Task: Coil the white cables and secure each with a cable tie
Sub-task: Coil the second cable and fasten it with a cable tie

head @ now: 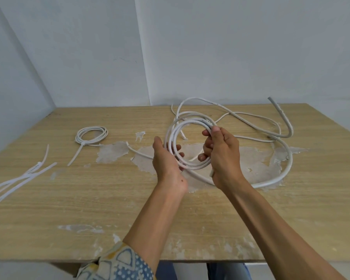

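Note:
A white cable coil (pixel 175 136) of a few loops hangs between both hands above the table's middle. My left hand (pixel 166 158) holds the coil's lower left, fingers curled under the loops. My right hand (pixel 220 150) pinches the coil's upper right side between thumb and fingers. The cable's loose length (pixel 236 116) runs off to the far right. A thicker white cable (pixel 287 158) curves round on the right. A finished small coil (pixel 91 134), bound with a tie, lies at the left. Several loose white cable ties (pixel 20 180) lie at the near left.
The wooden table (pixel 129 209) has patches of peeled veneer in the middle and along the front edge. Pale walls meet in a corner behind it. Another thin white cable (pixel 138 152) lies under my left hand.

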